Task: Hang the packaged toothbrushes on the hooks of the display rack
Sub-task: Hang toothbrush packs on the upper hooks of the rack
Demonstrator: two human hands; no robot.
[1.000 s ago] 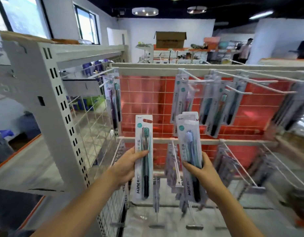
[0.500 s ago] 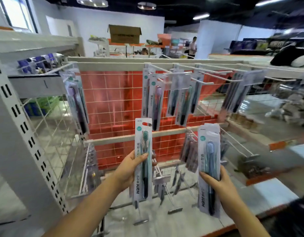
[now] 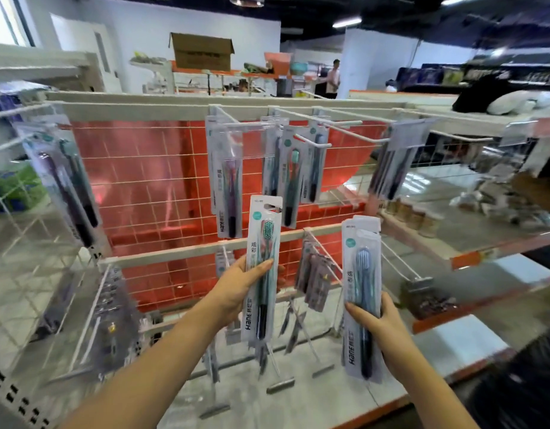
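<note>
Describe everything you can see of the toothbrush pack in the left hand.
The green toothbrush pack is a tall, narrow white card with a clear blister holding a brush with teal bristles and a dark handle. It has a hang hole at the top, a round teal mark, Chinese characters and "Hane" printed along its lower part. The left hand grips its middle and holds it upright in front of the wire rack, on no hook yet.

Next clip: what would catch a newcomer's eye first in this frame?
Two raised toothbrush packs dominate the foreground: the left hand holds a green-bristled pack near the centre, and the right hand holds a blue-bristled pack lower right. Behind them, the orange backboard glows through the white wire rack, with more packs hanging from its upper hooks.
</note>
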